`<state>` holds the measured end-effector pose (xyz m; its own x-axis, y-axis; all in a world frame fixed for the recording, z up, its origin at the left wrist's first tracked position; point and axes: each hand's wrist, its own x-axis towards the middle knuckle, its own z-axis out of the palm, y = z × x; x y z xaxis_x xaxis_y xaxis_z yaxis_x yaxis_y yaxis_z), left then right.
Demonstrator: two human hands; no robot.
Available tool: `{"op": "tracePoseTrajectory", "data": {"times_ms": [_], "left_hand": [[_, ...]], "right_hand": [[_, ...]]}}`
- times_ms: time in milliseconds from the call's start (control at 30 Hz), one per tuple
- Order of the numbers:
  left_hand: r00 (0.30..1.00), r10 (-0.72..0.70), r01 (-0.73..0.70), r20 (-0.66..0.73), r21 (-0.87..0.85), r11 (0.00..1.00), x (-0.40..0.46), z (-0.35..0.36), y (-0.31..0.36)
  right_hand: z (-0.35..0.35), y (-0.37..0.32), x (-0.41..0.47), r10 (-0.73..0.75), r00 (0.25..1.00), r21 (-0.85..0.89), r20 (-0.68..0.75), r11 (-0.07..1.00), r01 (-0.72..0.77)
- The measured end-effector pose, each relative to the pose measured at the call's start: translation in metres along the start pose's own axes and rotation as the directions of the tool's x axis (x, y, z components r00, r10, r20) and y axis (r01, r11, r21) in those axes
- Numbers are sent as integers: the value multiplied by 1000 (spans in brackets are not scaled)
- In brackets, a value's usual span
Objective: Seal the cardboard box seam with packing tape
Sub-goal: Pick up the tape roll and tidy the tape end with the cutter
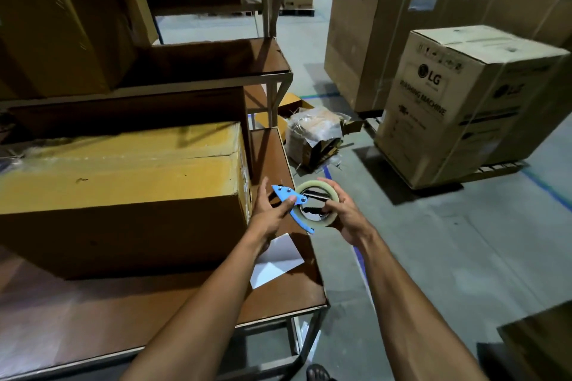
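Now readying tape: left hand (pixel 272 210) gripping blue dispenser (pixel 292 204), right hand (pixel 340 213) clasping roll (pixel 315 204), just beside box (pixel 123 182) on worktop (pixel 93 315). Seam untaped. Next, probably: find tape end, bring to box top.

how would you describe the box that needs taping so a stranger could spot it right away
Find the brown shelf table on the left. The box lies on it, just left of the hands holding the tape roll. It is the yellow-topped carton lying flat at hand level, unlike the tall LG box standing on the floor.
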<state>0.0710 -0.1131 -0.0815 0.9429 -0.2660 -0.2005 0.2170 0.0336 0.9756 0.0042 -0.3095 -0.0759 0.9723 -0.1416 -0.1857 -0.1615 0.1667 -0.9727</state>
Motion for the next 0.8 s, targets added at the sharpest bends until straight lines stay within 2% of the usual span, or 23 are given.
{"op": "tracePoseTrajectory", "data": {"times_ms": [67,167,367,500,567,633,800], "left_hand": [[999,-18,23,49,-92,996,-2,-2,6],[994,2,8,110,-96,995,-8,-6,7],[984,126,-124,127,-20,992,-18,-6,5],[974,205,-218,94,164,962,-21,-5,12],[969,235,-248,81,228,942,-22,-4,15],[956,281,-295,88,278,914,-21,-1,16],[914,398,-397,78,370,840,-23,7,15]], "right_hand": [[-6,-10,-4,3,998,-44,58,999,0],[-14,-24,-5,27,990,-128,140,992,-9],[-18,-59,-1,28,965,-317,259,947,57],[-16,-78,8,73,957,-517,280,852,86],[-10,-83,13,52,967,-670,248,730,133],[-2,-82,18,-24,974,-813,227,546,203],[10,-68,25,-184,949,-930,254,222,292]]}}
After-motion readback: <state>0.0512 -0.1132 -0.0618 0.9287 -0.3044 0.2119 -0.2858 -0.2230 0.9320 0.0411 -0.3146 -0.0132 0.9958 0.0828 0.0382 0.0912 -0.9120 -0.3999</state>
